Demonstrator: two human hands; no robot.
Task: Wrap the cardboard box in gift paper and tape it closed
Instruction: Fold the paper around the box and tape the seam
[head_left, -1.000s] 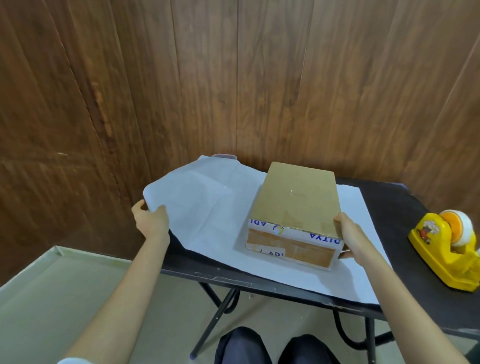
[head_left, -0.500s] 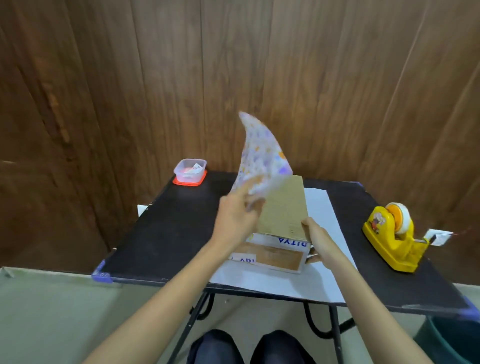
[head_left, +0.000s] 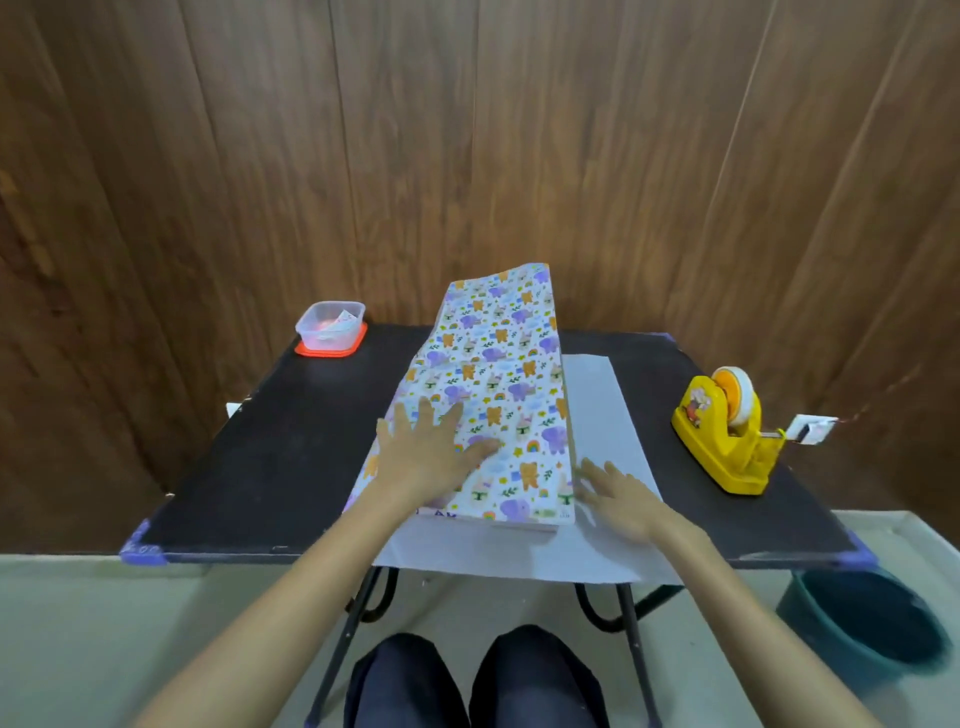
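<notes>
The gift paper (head_left: 498, 374), white with coloured animal prints, is folded over the top of the cardboard box, which is almost wholly hidden; only a strip of its near end (head_left: 441, 514) shows. My left hand (head_left: 431, 452) lies flat with spread fingers, pressing the paper onto the box top. My right hand (head_left: 618, 499) rests with straight fingers on the paper's white underside (head_left: 602, 410), beside the box's right edge. The white side lies spread on the table to the right and front of the box.
A black folding table (head_left: 291, 441) stands against a wood-panel wall. A yellow tape dispenser (head_left: 727, 436) sits at the right. A small clear plastic container (head_left: 331, 327) on a red lid is at the back left. A dark teal bucket (head_left: 862, 618) stands on the floor, right.
My left hand lifted the paper's left side up and over the box and now presses it flat on top. My right hand let go of the box's corner and opened on the paper.
</notes>
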